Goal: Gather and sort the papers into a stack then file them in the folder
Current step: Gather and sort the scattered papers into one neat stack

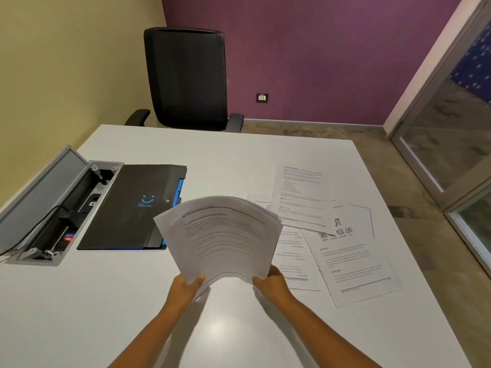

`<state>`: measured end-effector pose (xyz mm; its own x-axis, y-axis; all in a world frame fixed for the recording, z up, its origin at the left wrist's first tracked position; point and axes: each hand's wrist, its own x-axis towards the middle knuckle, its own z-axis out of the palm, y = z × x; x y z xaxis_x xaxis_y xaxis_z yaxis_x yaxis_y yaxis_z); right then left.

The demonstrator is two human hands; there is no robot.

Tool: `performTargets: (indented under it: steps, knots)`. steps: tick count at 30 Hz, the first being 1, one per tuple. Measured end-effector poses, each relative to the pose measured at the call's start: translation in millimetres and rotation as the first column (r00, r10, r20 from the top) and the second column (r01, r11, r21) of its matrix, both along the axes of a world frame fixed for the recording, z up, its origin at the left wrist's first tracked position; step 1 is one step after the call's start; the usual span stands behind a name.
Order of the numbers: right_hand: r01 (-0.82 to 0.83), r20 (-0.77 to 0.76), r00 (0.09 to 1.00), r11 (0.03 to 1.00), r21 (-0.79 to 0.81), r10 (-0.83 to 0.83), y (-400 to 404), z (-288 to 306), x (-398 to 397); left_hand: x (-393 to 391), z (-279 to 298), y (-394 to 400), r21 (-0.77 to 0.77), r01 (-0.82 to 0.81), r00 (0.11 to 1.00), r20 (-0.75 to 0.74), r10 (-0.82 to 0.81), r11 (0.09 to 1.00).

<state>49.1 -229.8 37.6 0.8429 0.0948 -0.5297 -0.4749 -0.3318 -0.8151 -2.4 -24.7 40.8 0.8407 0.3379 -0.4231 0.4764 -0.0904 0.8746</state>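
Head view, centre foreground: gathered stack of papers [220, 237] held above the white counter [79, 301], left hand [190, 284] at the near left corner, right hand [268, 280] at the near right corner; fingers [198, 281] of both clamped on the sheets' lower edge. Stack bowed upward, far edges fanned and uneven, not yet squared. Right of the stack: several loose sheets [345, 251] lying overlapped on the counter, uncollected. Left of the stack: closed black folder [132, 208] with blue edging, flat on the counter just beside an open cable tray [53, 208].

Likely faults: top sheets sliding off the bowed, two-corner grip; edges creased if pinched harder; misordered pages if loose sheets added without squaring; sheet corners straying into the open cable tray during the move to the folder.
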Motion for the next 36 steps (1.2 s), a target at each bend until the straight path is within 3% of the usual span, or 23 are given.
performTargets:
  steps: [2,5,13,20,24,26,28,30,36]
  knots:
    - [-0.056,-0.003,0.998,0.99,-0.133,0.056,-4,-3,0,-4,-6,-1,0.05,-0.015,1.0,-0.005,0.016,0.999]
    - [-0.098,0.029,0.994,0.975,-0.198,0.106,-7,-5,1,-3,-8,-1,0.093,-0.093,0.996,0.01,0.092,0.991]
    - [-0.167,0.033,0.983,0.959,-0.23,0.179,-3,-8,-2,-2,-17,9,0.217,-0.118,0.992,-0.02,0.125,0.969]
    - [-0.322,-0.091,0.946,0.921,-0.217,0.31,13,-18,-11,-15,-25,17,0.337,-0.061,0.973,-0.19,0.131,0.94]
    - [-0.33,-0.061,0.944,0.933,-0.143,0.324,20,-17,-10,-18,-23,26,0.395,-0.023,0.973,-0.202,0.112,0.918]
    - [-0.281,0.027,0.955,0.928,-0.247,0.296,19,-11,-11,-18,-22,31,0.394,-0.017,0.972,-0.21,0.108,0.919]
    - [-0.225,0.16,0.927,0.843,-0.488,0.34,10,-12,-10,-17,-22,37,0.394,-0.008,0.971,-0.215,0.101,0.919]
    - [-0.202,0.189,0.875,0.689,-0.696,0.446,-3,-15,-9,-17,-23,40,0.393,-0.004,0.975,-0.204,0.091,0.92]
    - [-0.405,-0.077,0.784,0.413,-0.816,0.616,-47,-41,-22,-13,-24,37,0.411,-0.013,0.979,-0.18,0.096,0.912]
